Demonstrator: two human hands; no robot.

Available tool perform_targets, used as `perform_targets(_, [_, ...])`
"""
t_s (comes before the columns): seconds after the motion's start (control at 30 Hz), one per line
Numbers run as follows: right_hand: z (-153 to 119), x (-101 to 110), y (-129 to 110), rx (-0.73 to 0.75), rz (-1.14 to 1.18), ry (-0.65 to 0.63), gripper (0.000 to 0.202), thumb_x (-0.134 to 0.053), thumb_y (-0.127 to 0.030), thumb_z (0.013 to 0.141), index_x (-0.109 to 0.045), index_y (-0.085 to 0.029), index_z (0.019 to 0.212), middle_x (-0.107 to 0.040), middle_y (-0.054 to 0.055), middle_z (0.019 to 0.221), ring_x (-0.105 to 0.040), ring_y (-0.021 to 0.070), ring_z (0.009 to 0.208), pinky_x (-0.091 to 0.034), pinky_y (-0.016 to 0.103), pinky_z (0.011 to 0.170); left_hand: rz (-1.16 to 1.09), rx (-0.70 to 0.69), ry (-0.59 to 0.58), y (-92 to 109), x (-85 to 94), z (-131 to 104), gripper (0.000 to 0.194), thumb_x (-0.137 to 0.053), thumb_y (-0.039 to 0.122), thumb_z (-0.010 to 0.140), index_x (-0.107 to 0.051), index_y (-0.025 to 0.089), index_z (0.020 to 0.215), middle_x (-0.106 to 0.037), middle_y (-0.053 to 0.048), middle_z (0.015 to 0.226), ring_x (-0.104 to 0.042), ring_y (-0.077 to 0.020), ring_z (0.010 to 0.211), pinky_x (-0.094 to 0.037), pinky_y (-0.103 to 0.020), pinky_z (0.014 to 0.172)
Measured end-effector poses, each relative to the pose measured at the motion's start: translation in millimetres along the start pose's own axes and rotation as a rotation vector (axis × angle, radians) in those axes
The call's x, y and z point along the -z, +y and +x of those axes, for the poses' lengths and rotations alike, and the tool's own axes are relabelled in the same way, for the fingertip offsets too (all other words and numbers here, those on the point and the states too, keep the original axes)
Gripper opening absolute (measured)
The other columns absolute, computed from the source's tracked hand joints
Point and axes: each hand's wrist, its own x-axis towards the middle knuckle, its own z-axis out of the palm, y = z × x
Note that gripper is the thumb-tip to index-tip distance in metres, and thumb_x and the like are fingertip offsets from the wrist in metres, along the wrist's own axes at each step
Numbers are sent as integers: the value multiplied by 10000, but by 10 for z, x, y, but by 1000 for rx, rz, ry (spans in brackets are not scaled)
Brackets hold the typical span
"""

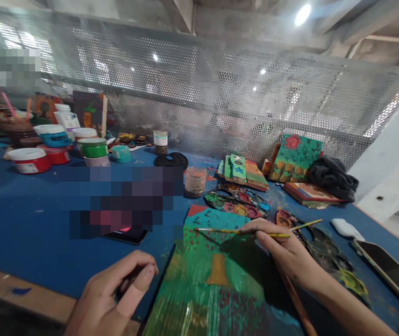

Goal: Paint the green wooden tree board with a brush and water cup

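Note:
A paintbrush (220, 230) is pinched in my right hand (283, 247), its bristles pointing left over the upper part of a painted panel (192, 275). The panel is mostly green, with a blue strip on top, a tan trunk-like shape and dark red strokes. Another thin yellow stick (308, 224) sticks out to the right behind that hand; I cannot tell whether the hand holds it. My left hand (115, 294) is beside the panel's left edge, thumb and forefinger tips together, with nothing visible in it. Under my right forearm runs a brown rod (295, 303).
Paint palettes (236, 200) and a jar of murky water (195, 182) stand behind the panel. A phone (392, 270) and white case (346, 228) lie right. Paint tubs (29, 161) stand left, small paintings (295, 158) back right. A blurred patch hides part of the table.

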Motion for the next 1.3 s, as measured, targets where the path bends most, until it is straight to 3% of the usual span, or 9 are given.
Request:
perform_targets(0.3, [-21, -64, -38, 53, 35, 81, 267, -489, -393, 934, -714, -288, 1033, -701, 47, 1051, -589, 209, 1077, -447, 346, 966, -26, 5, 5, 33, 18, -15, 346, -485, 519, 809, -588, 236, 638, -499, 56, 526, -488, -103, 492, -395, -176, 456])
perform_targets(0.53, [-37, -192, -87, 136, 21, -55, 283, -447, -286, 966, -665, -332, 1141, -673, 37, 1147, -567, 178, 1122, -433, 344, 999, -62, 19, -30, 47, 25, -24, 321, -497, 515, 807, -602, 245, 670, -526, 62, 538, -511, -101, 502, -413, -169, 475])
perform_targets(0.7, [-23, -203, -102, 126, -24, -101, 280, -448, -295, 962, -668, -311, 1134, -679, 52, 1130, -567, 198, 1108, -438, 368, 992, -53, 42, -30, 50, 23, -30, 335, -486, 533, 814, -597, 250, 671, -523, 64, 546, -508, -96, 507, -410, -168, 484])
perform_targets(0.9, [-19, -193, -140, 153, -10, -103, 270, -451, -272, 963, -660, -324, 1127, -683, 26, 1102, -563, 173, 1092, -441, 319, 964, -50, 17, -45, -46, 32, -62, 308, -488, 520, 832, -594, 254, 718, -539, 69, 576, -542, -97, 560, -435, -152, 541])
perform_targets(1.1, [-31, -199, -176, 165, -8, -111, 266, -453, -270, 961, -672, -295, 1111, -684, 51, 1077, -566, 190, 1080, -454, 334, 939, -64, 31, 4, 52, 17, -56, 313, -508, 522, 820, -597, 246, 701, -542, 69, 572, -514, -88, 530, -405, -145, 499])
perform_targets(1.2, [-38, -197, -129, 170, 35, -2, 257, -461, -273, 957, -677, -321, 1088, -684, 29, 1070, -579, 182, 1076, -460, 317, 929, -76, 29, -26, 68, 11, -46, 314, -510, 524, 820, -598, 245, 704, -534, 67, 569, -510, -86, 526, -398, -143, 495])
perform_targets(1.3, [-38, -163, -32, 136, 50, 236, 230, -483, -305, 947, -684, -321, 1056, -698, 17, 1022, -618, 168, 985, -476, 296, 881, -74, 31, -49, 64, 19, -37, 318, -500, 525, 826, -601, 246, 711, -532, 64, 571, -507, -88, 525, -396, -145, 497])
